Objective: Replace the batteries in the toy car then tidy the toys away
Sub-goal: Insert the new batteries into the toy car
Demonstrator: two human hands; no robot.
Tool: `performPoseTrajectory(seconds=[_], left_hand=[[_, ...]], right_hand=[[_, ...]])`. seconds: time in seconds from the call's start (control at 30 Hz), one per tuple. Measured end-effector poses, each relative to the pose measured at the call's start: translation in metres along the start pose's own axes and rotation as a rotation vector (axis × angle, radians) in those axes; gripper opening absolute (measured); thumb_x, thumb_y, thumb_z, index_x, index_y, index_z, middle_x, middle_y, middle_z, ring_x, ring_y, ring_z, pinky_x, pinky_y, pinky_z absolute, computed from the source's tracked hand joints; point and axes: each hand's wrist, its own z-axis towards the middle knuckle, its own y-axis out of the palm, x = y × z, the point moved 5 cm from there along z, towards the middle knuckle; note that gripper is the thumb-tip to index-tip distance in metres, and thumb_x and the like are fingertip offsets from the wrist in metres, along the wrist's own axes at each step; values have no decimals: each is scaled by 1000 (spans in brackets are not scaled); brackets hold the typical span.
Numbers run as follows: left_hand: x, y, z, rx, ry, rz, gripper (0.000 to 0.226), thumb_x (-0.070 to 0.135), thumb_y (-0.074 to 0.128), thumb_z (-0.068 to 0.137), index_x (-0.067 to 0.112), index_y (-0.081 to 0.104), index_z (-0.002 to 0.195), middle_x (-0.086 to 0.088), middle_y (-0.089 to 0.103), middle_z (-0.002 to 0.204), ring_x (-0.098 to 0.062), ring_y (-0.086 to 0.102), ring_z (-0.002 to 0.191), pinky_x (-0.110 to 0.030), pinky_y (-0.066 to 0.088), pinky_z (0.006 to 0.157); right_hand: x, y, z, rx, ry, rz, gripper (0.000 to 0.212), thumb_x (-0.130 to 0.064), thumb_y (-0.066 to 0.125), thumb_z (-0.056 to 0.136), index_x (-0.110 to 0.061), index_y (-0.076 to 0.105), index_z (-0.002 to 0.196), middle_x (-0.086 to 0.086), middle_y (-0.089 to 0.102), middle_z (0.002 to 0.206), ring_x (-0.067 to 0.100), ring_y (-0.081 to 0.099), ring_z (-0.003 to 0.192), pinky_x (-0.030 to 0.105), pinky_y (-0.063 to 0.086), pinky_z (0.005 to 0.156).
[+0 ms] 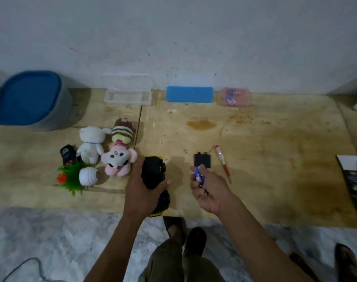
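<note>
While the left hand wraps its grip round the toy car at the near edge of the surface | right hand pinches batteries just right of it | car looks hard, light, a bit slippery: hold its sides | batteries small, smooth, roll easily | battery cover and screwdriver lie just beyond.

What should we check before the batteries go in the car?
1. Toy car held steady: ok, the left hand grips it underside up.
2. Batteries ready: ok, the right hand holds them.
3. Battery cover off: ok, it lies on the table.
4. Screwdriver nearby: ok, beside the cover.
5. Compartment empty: cannot tell.
6. Battery direction: cannot tell.
</note>
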Motion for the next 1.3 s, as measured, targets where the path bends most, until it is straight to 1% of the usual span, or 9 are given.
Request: performPoseTrajectory(seconds=[0.1,0.33,0.43,0.53,0.73,0.93,1.07,1.17,1.3], left_hand=[[13,-10,-20,-9,12,-47,93,30,85,77,22,32,153,17,47,135,-4,45,121,-23,37,93],[37,-41,-41,-28,49,-128,102,39,84,76,29,23,157,9,37,157,-16,40,140,-27,38,99],[51,-60,-41,5,102,-147,98,37,85,76,31,27,155,20,43,141,-7,44,129,-25,39,98],[57,-80,-36,0,131,-152,97,40,85,75,35,27,153,24,40,133,-1,43,122,-27,41,97],[62,-113,-25,-18,200,-151,100,42,87,71,36,30,153,23,45,137,1,45,123,-26,43,98],[50,-125,-19,-161,177,-252,105,33,95,63,47,32,146,28,49,130,-9,59,116,-44,57,95],[43,-127,-19,-209,159,-345,101,24,94,65,44,35,145,20,54,126,-9,62,111,-38,59,90],[41,-131,-20,-240,169,-372,100,21,93,66,40,36,146,15,56,130,-5,61,113,-31,57,89],[31,-135,-20,-300,146,-408,104,22,94,66,39,34,150,8,53,141,-15,59,122,-39,57,95]], right_hand=[[7,-2,-21,-10,-132,-154,32,-31,51,103,-5,66,116,2,54,69,9,41,47,18,26,35],[-6,37,-86,-345,-181,-21,27,-25,49,103,-3,64,106,8,60,78,10,51,54,15,28,30],[-17,61,-101,-443,-209,-30,28,-34,49,100,-12,61,88,3,53,71,10,46,52,16,24,31],[-24,83,-111,-453,-283,-65,28,-34,50,97,-10,62,89,0,47,66,9,42,50,16,21,32],[-17,119,-125,-329,-487,-267,32,-28,56,100,0,66,113,1,48,67,8,36,50,17,23,34],[-11,144,-129,-54,-811,-720,18,-30,66,95,-13,73,99,-2,58,69,8,47,51,21,35,46],[-1,160,-132,135,-1068,-1086,19,-36,72,89,-17,76,91,-6,69,70,2,61,49,18,49,55],[12,169,-127,190,-1126,-1202,19,-37,75,87,-18,73,86,-3,71,77,5,66,61,24,57,62],[24,175,-122,290,-1102,-1301,25,-44,72,87,-19,69,86,-1,69,79,17,67,69,34,57,68]])
